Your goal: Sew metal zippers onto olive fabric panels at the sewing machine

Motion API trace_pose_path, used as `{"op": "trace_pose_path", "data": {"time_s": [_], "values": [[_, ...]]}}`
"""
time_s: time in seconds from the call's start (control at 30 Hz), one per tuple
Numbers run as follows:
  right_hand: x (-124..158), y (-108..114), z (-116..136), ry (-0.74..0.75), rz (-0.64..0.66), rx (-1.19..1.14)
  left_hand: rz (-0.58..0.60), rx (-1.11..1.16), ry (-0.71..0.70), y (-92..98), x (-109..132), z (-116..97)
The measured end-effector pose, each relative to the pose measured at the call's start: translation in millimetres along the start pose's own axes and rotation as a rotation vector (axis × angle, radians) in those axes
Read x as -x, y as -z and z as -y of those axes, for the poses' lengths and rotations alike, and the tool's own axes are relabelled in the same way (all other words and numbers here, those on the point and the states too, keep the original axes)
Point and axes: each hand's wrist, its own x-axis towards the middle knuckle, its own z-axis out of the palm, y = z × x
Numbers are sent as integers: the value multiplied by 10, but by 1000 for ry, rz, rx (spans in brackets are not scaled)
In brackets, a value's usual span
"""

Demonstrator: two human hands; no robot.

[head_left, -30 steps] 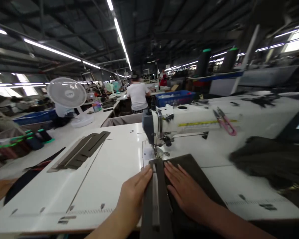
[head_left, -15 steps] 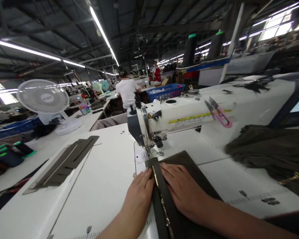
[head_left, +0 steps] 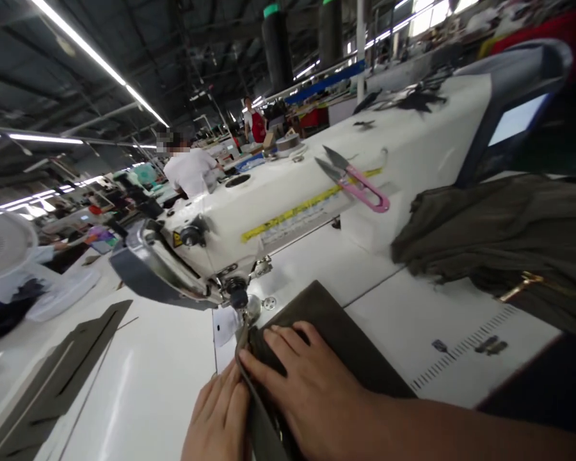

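My right hand (head_left: 312, 390) lies on a dark olive fabric panel (head_left: 352, 342), fingers spread, just in front of the needle area of a white sewing machine (head_left: 288, 198). A narrow olive fabric strip (head_left: 264, 426) runs along the panel's left side, its edge raised and curved. The right thumb side touches this strip near the presser foot. My left hand (head_left: 221, 410) rests against the strip's left edge with fingers stretched out side by side. Little of the zipper between the hands shows; the right hand and the raised edge cover most of it.
Pink-handled thread snips (head_left: 358, 186) lie against the machine arm above a yellow measuring tape (head_left: 312, 205). Cut olive strips (head_left: 62, 378) are stacked at left. Bunched olive fabric (head_left: 499, 230) lies at right. A white fan (head_left: 4, 243) stands far left; a person in white (head_left: 192, 169) sits beyond.
The view has turned right and closer to the machine. The strip, flat before with its zipper showing, is now lifted and curved along its edge. Both hands have shifted against it.
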Motion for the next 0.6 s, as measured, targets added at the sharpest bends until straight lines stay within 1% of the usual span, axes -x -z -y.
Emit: {"op": "trace_pose_path", "data": {"time_s": [0.07,0.17,0.27,0.37,0.43,0.53,0.6], "values": [[-6,19,-8,10,13,-6,31,8,2,0,11,29],[-7,15,-7,9,-5,4,65,59,39,11,4,21],[-3,-7,-1,6,-19,7,43,98,82,50,-44,-22],[12,-13,1,-23,-37,16,50,100,114,92,-99,-82],[27,-8,-3,-5,-8,44,55,120,141,106,-120,-124],[46,-16,-15,45,36,89,0,178,204,115,-128,-183],[51,-38,-26,45,30,120,-20,225,264,123,-134,-214]]}}
